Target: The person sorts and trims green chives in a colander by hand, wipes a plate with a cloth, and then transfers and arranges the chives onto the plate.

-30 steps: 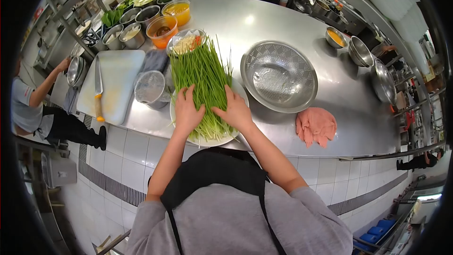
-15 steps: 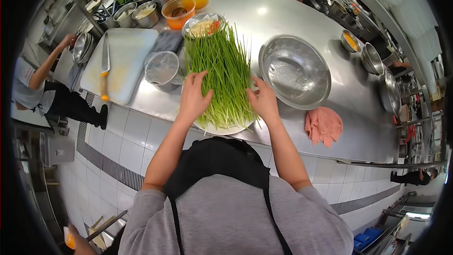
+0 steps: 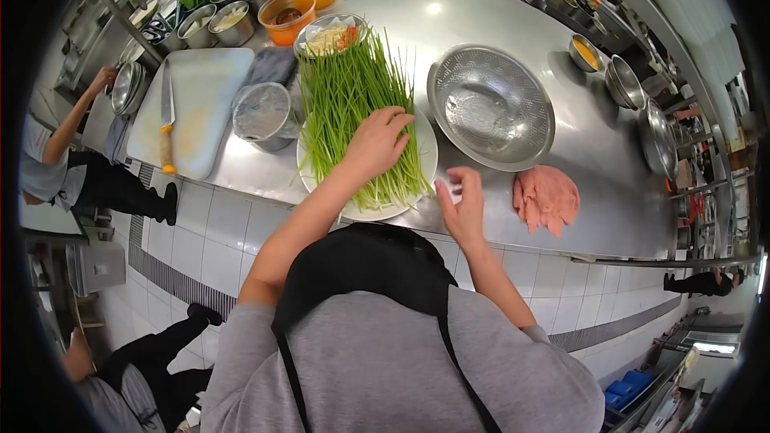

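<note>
A thick pile of long green stalks [image 3: 345, 104] lies on a white plate [image 3: 427, 144] near the table's front edge. My left hand [image 3: 375, 143] rests on the right part of the pile, fingers a little apart and pointing right. To the right of the plate, my right hand [image 3: 463, 207] is raised with fingers apart and nothing in it. A perforated metal bowl [image 3: 491, 108] stands to the right of the pile. The pink cloth [image 3: 546, 199] is crumpled beyond my right hand. Left of the plate is a clear lidded container [image 3: 263, 112].
A knife [image 3: 167, 116] lies on a white cutting board [image 3: 208, 104] at the left. Food containers, among them an orange one [image 3: 286, 20], stand behind it. Metal bowls [image 3: 625, 84] line the right side. One co-worker [image 3: 60, 152] stands at far left, another [image 3: 152, 377] at lower left.
My left hand has moved right over the stalks. My right hand has left the pile's edge and come nearer the table's front. A co-worker has come further into view at lower left.
</note>
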Motion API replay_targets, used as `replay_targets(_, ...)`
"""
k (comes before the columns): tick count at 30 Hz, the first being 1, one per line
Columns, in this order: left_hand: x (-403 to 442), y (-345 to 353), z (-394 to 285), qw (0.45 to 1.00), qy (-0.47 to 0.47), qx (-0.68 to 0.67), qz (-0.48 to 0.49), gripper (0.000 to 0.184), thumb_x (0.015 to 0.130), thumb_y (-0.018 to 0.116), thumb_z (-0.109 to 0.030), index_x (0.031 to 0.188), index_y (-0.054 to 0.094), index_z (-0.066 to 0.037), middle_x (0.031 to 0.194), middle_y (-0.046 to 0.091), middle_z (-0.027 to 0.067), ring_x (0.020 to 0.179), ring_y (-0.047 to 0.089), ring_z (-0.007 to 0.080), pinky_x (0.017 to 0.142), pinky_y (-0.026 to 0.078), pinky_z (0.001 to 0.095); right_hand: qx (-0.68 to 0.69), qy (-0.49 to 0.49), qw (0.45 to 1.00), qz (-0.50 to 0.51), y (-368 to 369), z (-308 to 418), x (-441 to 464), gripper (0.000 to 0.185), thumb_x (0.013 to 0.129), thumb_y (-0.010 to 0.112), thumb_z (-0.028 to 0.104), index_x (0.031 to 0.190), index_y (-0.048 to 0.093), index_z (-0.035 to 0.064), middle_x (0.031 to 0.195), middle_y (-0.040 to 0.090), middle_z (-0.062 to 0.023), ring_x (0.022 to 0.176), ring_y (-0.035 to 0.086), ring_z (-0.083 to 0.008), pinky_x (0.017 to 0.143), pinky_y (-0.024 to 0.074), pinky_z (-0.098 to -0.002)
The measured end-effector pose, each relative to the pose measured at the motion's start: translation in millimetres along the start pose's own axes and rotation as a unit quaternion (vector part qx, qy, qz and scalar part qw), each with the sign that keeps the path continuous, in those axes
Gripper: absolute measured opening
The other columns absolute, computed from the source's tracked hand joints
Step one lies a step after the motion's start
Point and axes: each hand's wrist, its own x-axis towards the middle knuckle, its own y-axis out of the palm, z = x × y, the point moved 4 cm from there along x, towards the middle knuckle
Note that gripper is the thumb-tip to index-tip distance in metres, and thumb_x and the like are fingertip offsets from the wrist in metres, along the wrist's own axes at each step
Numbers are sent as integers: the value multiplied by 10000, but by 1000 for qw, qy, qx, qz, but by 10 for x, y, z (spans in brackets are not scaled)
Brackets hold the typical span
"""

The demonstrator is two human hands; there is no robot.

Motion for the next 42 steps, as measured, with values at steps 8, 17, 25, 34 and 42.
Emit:
replay_targets(8,68,357,76,966,131,145,170,354,775,533,-77,1122,600,-103,1261,513,96,1241,395,322,1074,254,484,60,18,998,-15,204,-226,-346,136,768,670,16,900,634,11,771,589,-94,561,570,-159,518,462,-262)
replay_targets(17,-63,312,109,967,106,162,167,305,768,545,-88,1064,621,-102,1219,541,92,1245,398,300,1086,230,501,24,-36,999,-31,167,-39,101,45,755,668,54,799,665,48,679,550,-78,523,517,-188,490,421,-292)
replay_targets(25,-193,-63,-164,995,69,4,73,237,750,594,-72,983,639,-73,977,579,110,989,521,300,908,393,424,-62,-50,981,179,-10,-29,162,163,755,691,235,817,692,84,656,571,-93,536,553,-228,505,439,-341)
replay_targets(34,-366,-307,-108,999,17,-5,31,207,774,612,-96,979,642,-83,976,592,100,940,540,297,836,429,395,-160,-92,960,212,-404,499,-112,142,770,653,208,714,644,78,695,565,-70,598,584,-270,540,475,-369)
replay_targets(42,-431,-368,-38,999,-34,0,19,200,780,608,-91,975,634,-56,978,603,123,948,555,317,838,437,398,10,-173,966,-193,-1100,1044,417,109,716,687,-45,801,673,22,701,580,-35,531,496,-104,439,364,-221)
